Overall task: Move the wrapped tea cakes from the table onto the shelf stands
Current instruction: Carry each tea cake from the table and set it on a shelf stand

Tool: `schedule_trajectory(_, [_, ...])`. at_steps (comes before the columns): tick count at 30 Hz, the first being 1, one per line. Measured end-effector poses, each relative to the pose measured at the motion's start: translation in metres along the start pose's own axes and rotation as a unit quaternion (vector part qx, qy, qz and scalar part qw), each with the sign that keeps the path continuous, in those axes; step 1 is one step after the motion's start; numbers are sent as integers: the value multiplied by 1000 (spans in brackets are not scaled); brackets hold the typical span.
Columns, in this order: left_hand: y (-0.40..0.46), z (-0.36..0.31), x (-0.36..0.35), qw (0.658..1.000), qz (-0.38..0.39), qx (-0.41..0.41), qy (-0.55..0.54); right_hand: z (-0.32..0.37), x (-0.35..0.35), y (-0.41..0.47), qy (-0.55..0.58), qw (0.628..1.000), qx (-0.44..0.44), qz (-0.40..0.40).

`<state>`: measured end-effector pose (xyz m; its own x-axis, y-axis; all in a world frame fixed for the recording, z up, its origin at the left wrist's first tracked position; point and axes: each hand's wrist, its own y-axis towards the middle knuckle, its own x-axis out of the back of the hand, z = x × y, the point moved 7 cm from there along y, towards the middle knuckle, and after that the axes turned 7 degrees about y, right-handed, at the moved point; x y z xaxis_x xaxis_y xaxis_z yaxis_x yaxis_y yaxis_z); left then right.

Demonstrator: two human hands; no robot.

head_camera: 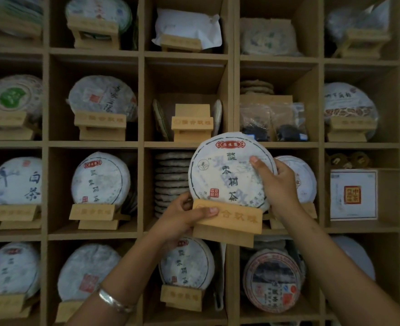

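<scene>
A round wrapped tea cake (222, 172), white paper with dark characters and a red label, stands upright in a wooden stand (232, 222). Both are held in the air in front of the shelf's middle column. My left hand (182, 217) grips the stand's left end, thumb across its front board. My right hand (276, 180) holds the cake's right edge, thumb pressed on its face. An empty wooden stand (192, 122) sits in the compartment just above. A silver bangle (114, 302) is on my left wrist.
The wooden shelf grid (141, 144) fills the view. Most compartments hold a wrapped cake on a stand. A stack of bare tea cakes (170, 180) lies behind my left hand. Bagged loose tea (272, 123) and a white box (353, 195) sit at the right.
</scene>
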<state>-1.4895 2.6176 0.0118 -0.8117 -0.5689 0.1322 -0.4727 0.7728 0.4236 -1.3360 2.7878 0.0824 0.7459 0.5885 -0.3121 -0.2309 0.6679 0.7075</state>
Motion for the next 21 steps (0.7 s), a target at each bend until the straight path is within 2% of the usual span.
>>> schedule_trajectory(4, [-2, 7, 5, 1000, -17, 8, 3, 0, -10, 0, -42, 998, -20, 47])
schedule_trajectory(8, [-2, 17, 12, 999, -43, 18, 5, 0, -15, 0, -130, 987, -30, 87])
schedule_trajectory(12, [1, 23, 19, 998, -59, 26, 5, -4, -14, -2, -220, 972, -17, 86])
schedule_trajectory(15, [4, 24, 26, 998, -66, 23, 6, -16, -10, -8, -198, 976, -28, 92])
schedule_trajectory(18, [8, 26, 30, 997, -66, 25, 4, -37, -21, -16, -125, 979, -65, 147])
schedule_trajectory(21, [14, 30, 32, 997, -65, 27, -5, -55, -33, -18, -99, 973, -85, 189])
